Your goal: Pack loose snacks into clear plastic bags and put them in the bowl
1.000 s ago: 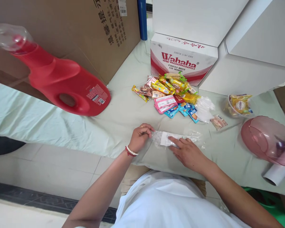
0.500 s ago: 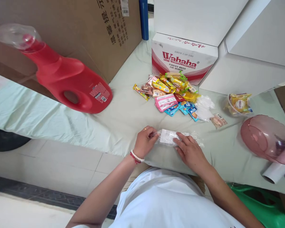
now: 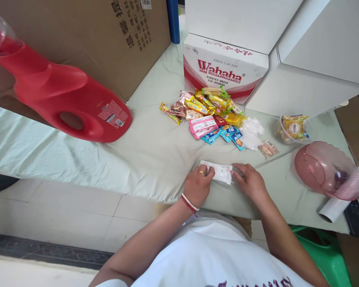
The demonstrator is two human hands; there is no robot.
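Note:
A small white packet (image 3: 221,172) in clear plastic lies on the cloth-covered table (image 3: 155,159) close to my body. My left hand (image 3: 198,184), with a ring and a beaded bracelet, has its curled fingers pressed on the packet's left part. At the packet's right end my right hand (image 3: 251,182) pinches the clear plastic between thumb and fingers. Beyond both hands is a pile of wrapped snacks: yellow packs (image 3: 197,105), pink packets (image 3: 202,125), blue packets (image 3: 212,136) and crumpled clear plastic (image 3: 251,133).
A Wahaha carton (image 3: 225,71) stands behind the snacks. To the left is a large red bottle (image 3: 86,85) before a brown box (image 3: 77,40). Rightward are a tub of snacks (image 3: 293,129), a small snack packet (image 3: 268,149), a pink translucent bowl (image 3: 323,167) and a white roll (image 3: 335,208).
My left hand has shifted right onto the packet. My right hand has moved off its top to its right end, where the loose plastic is now gathered. The view has shifted slightly.

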